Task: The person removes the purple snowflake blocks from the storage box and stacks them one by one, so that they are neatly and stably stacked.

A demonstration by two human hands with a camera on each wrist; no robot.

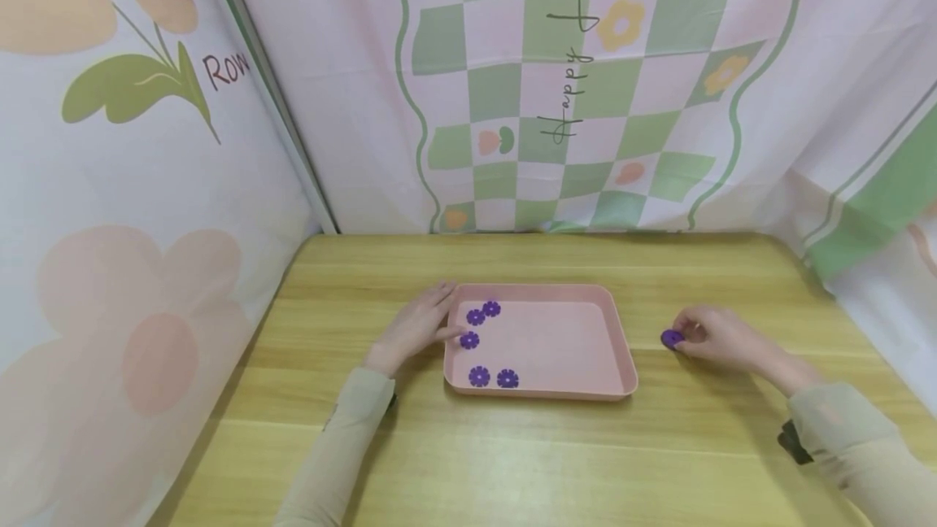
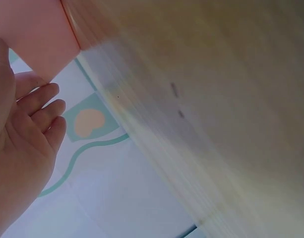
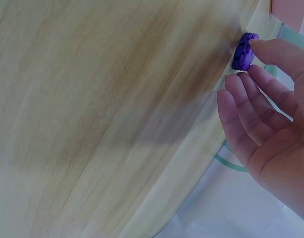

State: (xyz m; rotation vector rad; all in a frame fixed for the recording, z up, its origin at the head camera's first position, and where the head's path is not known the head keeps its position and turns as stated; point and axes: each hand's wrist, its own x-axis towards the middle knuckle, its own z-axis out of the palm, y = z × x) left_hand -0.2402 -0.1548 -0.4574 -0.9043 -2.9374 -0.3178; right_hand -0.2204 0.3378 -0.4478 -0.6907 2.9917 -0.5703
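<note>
A shallow pink tray (image 1: 564, 348) lies on the table with several purple notched discs inside, flower-like and flat. Two of them, one being this upper disc (image 1: 491, 309), sit close together near the far left corner; another disc (image 1: 469, 340) is by the left wall, and two, including this disc (image 1: 507, 379), are along the near side. My left hand (image 1: 417, 328) rests at the tray's left rim, fingers extended along the outside and thumb reaching over the inside. To the right of the tray, my right hand (image 1: 721, 340) pinches purple notched discs (image 3: 245, 51), seemingly stacked, between thumb and forefinger.
The wooden table (image 1: 556, 462) runs back to a printed curtain (image 1: 498, 88) with green checks. Another flowered curtain (image 1: 110, 185) hangs along the left side. Bare tabletop lies between the tray and my right hand.
</note>
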